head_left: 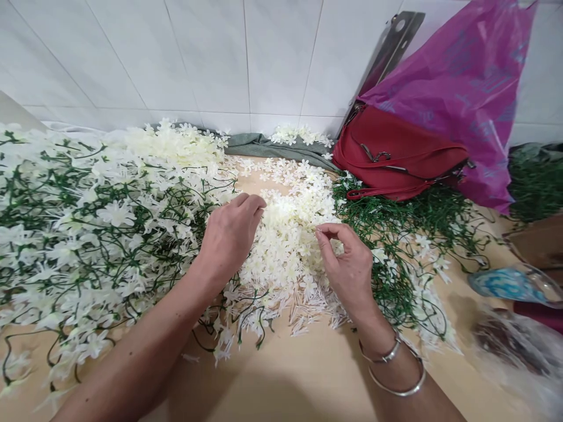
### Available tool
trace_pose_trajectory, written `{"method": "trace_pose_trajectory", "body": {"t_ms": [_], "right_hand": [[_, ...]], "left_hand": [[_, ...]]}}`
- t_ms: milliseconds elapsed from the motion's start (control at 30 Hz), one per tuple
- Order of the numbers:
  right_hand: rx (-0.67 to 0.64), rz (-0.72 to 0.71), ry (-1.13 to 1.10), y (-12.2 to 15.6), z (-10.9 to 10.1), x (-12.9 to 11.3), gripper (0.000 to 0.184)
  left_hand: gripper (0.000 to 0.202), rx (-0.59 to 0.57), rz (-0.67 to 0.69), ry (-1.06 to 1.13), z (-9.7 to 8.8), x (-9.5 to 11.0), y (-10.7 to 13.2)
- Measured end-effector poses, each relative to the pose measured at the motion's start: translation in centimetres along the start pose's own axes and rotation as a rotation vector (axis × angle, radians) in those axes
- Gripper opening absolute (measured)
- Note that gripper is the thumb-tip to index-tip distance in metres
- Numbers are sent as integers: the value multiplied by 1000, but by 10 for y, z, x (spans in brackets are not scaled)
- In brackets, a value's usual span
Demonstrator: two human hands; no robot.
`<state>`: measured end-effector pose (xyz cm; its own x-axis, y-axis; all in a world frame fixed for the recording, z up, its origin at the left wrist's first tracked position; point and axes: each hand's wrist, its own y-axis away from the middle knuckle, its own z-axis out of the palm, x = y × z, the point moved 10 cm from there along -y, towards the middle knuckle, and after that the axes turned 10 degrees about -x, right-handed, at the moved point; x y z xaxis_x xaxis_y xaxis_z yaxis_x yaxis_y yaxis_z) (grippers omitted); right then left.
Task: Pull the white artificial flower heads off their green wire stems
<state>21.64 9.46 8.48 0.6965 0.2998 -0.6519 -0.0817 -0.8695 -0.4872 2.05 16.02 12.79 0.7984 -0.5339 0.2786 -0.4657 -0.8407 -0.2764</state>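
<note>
My left hand (231, 234) rests knuckles up on the edge of a heap of loose white plastic flowers (290, 234), fingers curled under; what they hold is hidden. My right hand (347, 264), with two silver bangles at the wrist, pinches thumb and forefinger together over the same heap, apparently on one small white flower. To the left lies a big mass of green vines with white flowers attached (88, 223). To the right lie bare green vines (396, 234) with only a few flowers on them.
A red handbag (396, 155) and a purple plastic bag (461, 88) stand at the back right against the white tiled wall. A grey cloth (264, 143) lies behind the flowers. Clear plastic bags (514, 340) sit at the right edge of the wooden table (299, 381).
</note>
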Motion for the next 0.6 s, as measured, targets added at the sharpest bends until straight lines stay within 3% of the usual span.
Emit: {"method": "trace_pose_trajectory", "body": {"t_ms": [167, 267, 433, 600], "right_hand": [[3, -1, 3, -1, -2, -2, 10], [8, 9, 4, 0, -3, -2, 10], [50, 86, -48, 2, -8, 9, 9], [57, 198, -276, 4, -1, 29, 12]], "left_hand": [[10, 212, 59, 230, -35, 16, 10], [11, 221, 19, 433, -39, 11, 12], [27, 143, -26, 844, -16, -1, 8], [17, -16, -27, 1083, 20, 8, 2]]}}
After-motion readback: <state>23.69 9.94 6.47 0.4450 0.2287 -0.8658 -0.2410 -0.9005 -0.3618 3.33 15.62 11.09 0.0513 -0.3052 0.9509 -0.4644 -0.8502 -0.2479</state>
